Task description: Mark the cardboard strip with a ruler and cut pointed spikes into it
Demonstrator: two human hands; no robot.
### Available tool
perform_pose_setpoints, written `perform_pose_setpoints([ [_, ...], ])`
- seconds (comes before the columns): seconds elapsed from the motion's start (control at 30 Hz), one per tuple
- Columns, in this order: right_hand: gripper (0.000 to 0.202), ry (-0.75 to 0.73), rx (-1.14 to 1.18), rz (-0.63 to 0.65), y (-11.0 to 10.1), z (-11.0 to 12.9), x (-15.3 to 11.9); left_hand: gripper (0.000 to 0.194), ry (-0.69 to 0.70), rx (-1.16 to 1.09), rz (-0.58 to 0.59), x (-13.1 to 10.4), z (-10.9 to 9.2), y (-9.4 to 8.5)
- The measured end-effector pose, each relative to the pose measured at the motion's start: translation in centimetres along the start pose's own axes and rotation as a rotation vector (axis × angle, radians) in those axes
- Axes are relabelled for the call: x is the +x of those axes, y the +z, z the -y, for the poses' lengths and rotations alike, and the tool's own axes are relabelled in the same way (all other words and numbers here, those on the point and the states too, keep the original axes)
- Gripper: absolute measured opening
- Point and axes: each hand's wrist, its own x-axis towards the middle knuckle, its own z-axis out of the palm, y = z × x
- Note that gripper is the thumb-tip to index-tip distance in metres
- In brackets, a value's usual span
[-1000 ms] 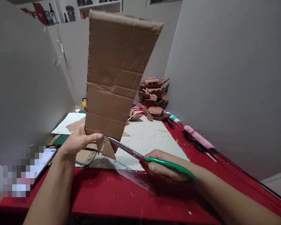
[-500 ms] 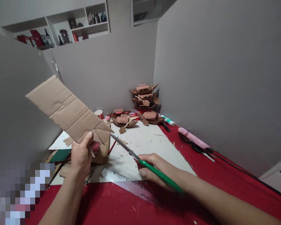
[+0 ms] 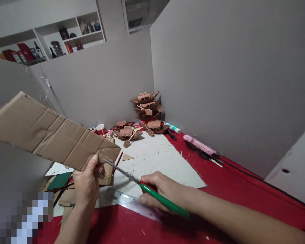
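Observation:
My left hand (image 3: pixel 85 181) grips a long strip of brown cardboard (image 3: pixel 58 132) near its lower right end, thumb in front. Creases cross the strip, which tilts up to the left. In my right hand (image 3: pixel 162 189) is a pair of scissors (image 3: pixel 165 202) with green on the handle. Its blades point up and left, their tips by the cardboard's lower edge close to my left thumb; I cannot tell whether they touch it. A small triangular cardboard scrap (image 3: pixel 127 157) lies on the white board (image 3: pixel 152 159) beyond the scissors.
A clear ruler (image 3: pixel 128 202) lies under my right hand. Several model boats (image 3: pixel 144 98) are stacked at the back corner, others beside them. A paper cup (image 3: pixel 100 128), a white-green tube (image 3: pixel 173 128) and a pink corded tool (image 3: pixel 199 145) lie around the red tabletop (image 3: pixel 218 203).
The cardboard has swung lower and nearer on the left. The scissors' tips have shifted from its pointed right corner to its lower edge near my thumb. The camera view has turned slightly right.

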Motion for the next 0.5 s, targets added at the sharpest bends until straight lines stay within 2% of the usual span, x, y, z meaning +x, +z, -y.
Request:
perform_pose_setpoints([
  [0.2, 0.045, 0.090, -0.111, -0.058, 0.2, 0.1, 0.3, 0.032, -0.014, 0.005, 0.002, -1.3, 0.2, 0.0],
  [0.37, 0.045, 0.133, -0.152, -0.070, -0.1, 0.4, 0.3, 0.051, 0.100, -0.002, 0.005, -1.5, -0.3, 0.2],
  [0.5, 0.044, 0.143, -0.218, -0.099, -0.1, 0.6, 0.3, 0.042, 0.083, 0.057, -0.018, -1.3, -0.2, 0.0],
])
